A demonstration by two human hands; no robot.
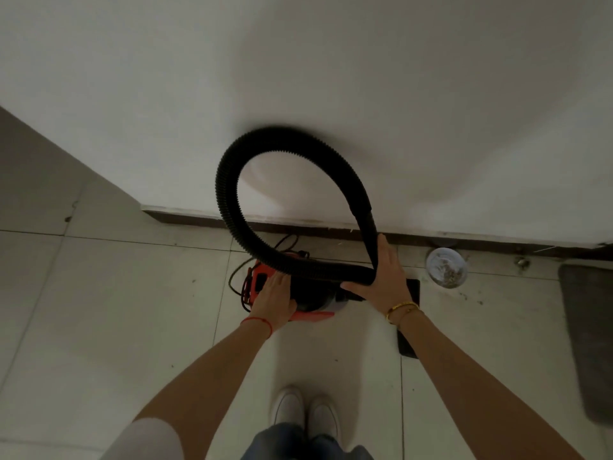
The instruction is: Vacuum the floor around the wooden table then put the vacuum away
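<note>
A red and black canister vacuum (pixel 257 282) stands on the tiled floor right by the white wall. Its black ribbed hose (pixel 229 180) arches up in a big loop against the wall and comes back down across the vacuum's top. My right hand (pixel 381 280) grips the hose where the two ends of the loop cross. My left hand (pixel 275 297) rests on the vacuum's top with its fingers laid flat. The vacuum's black cord (pixel 237 277) lies coiled at its left side. A flat black nozzle (pixel 409 340) lies on the floor under my right wrist.
A dark baseboard (pixel 298 224) runs along the foot of the wall. A round floor drain cover (pixel 446 267) with debris sits to the right, and a grey mat (pixel 590 340) lies at the far right. My white shoes (pixel 305 413) stand just behind the vacuum.
</note>
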